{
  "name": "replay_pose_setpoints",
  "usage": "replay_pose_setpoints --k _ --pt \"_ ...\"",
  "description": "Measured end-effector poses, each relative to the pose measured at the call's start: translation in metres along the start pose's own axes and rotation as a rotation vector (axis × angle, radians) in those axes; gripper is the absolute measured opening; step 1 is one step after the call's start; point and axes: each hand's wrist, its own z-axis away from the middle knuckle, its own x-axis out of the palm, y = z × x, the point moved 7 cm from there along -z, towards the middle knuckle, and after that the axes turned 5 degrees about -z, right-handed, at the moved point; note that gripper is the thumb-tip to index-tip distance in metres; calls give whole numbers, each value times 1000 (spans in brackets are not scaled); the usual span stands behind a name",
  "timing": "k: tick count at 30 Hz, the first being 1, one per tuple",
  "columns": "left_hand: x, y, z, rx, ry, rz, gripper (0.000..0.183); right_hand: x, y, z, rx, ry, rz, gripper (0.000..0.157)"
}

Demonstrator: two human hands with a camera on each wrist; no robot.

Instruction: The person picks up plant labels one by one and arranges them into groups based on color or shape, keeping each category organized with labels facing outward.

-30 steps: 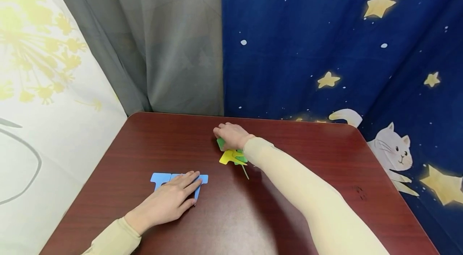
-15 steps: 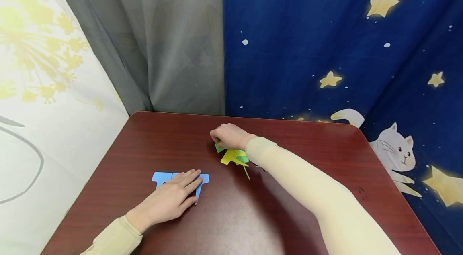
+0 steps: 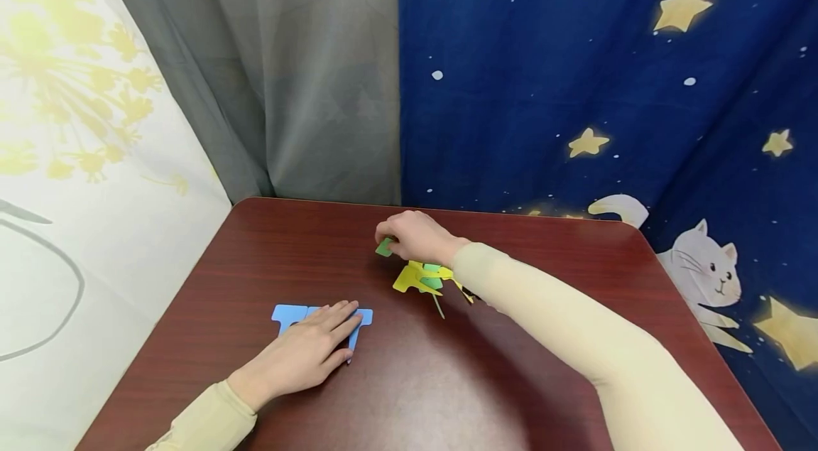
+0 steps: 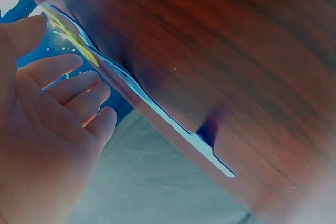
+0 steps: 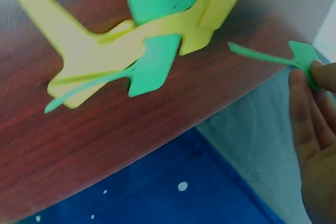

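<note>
Right wrist view: right hand (image 5: 317, 156) has a green piece (image 5: 304, 56) pinched between thumb and fingers, no visible gap, hold only at the blocky end. In the head view that puts it at about 10 o'clock of the yellow pieces (image 3: 412, 279), looks clear of the tabletop (image 3: 409, 387). Main risk, my read: small contact patch, so a thumb slip could swivel or drop it. Free stem sticks out to about 9 o'clock in the wrist view; catching it on anything would likely bend it. Risk 2: right sleeve (image 3: 549, 312) runs out to about 4 o'clock past the pile, could drag pieces if the forearm dips. Risk 3: left hand (image 3: 307, 350) lies over the blue pieces (image 3: 290, 313) at about 7 o'clock of the green, fingers extended, grasping nothing I can make out (how hard it presses, can't tell). A sideways slide there could part the seam. Looks: flat, thin, plain green, squarish end with rounded corners, narrow tapering stem; fingers hide the rest. 2nd green piece (image 5: 152, 72) lies partly under yellow, similar stem. Thin sheet, so probably bends easily.
</note>
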Motion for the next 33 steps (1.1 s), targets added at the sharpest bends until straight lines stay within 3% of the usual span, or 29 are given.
replay_pose_setpoints --k 10,18,25,33 --pt "0 0 -2 -12 -2 -12 55 -21 -12 37 88 143 -185 8" --pt "-3 1 -5 -13 -14 -2 54 -24 -12 55 139 176 -358 11" --pt "-2 2 -7 -17 -30 -2 55 -10 -6 69 206 142 -387 22" --pt "1 1 -5 -20 -41 1 54 15 -9 80 222 100 -430 27"
